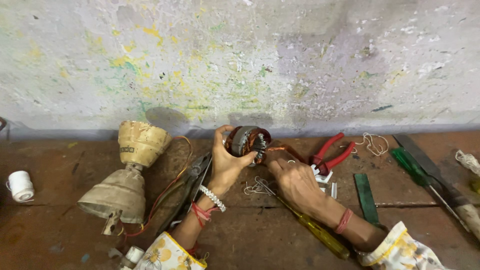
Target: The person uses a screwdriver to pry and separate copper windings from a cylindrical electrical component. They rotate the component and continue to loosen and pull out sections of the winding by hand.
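The stator, a grey metal ring wound with copper wire, is held on edge just above the far edge of the brown bench, near the wall, its open bore turned right, loose copper strands trailing right.

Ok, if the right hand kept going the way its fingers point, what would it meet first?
Probably the copper-wound motor core that the left hand holds; the right hand points up-left at it, fingertips already at or close to its windings.
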